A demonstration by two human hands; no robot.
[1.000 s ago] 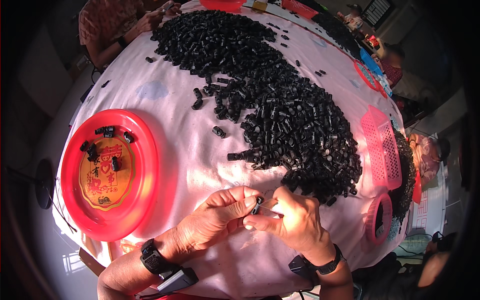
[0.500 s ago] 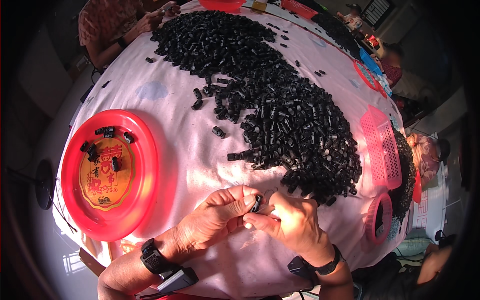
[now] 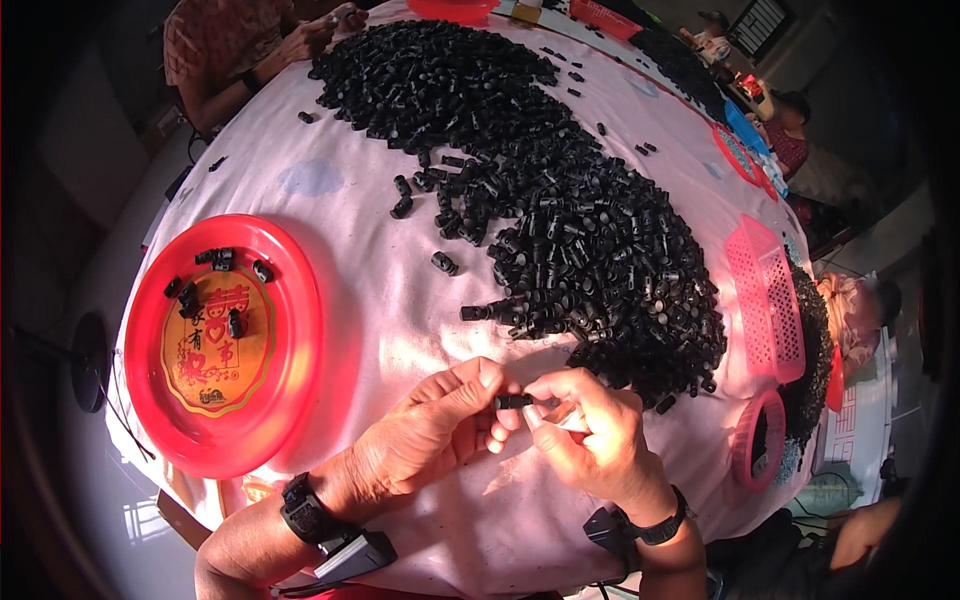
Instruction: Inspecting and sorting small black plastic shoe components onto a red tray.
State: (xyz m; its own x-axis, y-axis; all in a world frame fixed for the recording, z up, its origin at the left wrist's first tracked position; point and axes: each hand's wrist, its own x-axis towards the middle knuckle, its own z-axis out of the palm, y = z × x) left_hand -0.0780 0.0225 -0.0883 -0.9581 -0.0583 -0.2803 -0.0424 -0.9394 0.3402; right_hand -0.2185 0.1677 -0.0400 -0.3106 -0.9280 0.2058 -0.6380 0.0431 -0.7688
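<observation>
A small black cylindrical plastic part (image 3: pixel 513 402) lies crosswise between my two hands, just in front of a large heap of similar black parts (image 3: pixel 600 250). The fingers of my left hand (image 3: pixel 435 425) close on its left end. At its other end, the thumb and index finger of my right hand (image 3: pixel 595 440) pinch it; the rest of that hand is curled, and the palm side is hidden. Farther left stands a round red plate (image 3: pixel 290 420) with several such black parts (image 3: pixel 236 322) on its yellow printed centre.
Pink-white cloth (image 3: pixel 370 250) covers the table. Right of the heap are a pink perforated basket (image 3: pixel 760 300) and a round pink container (image 3: pixel 765 440). A person (image 3: pixel 225 60) sits at the far left; others are across and to the right. A stray part (image 3: pixel 444 263) lies near the heap.
The black part has turned from tilted to nearly level. My right hand's fingers have shifted and its thumb now points up toward the part. The view has moved slightly.
</observation>
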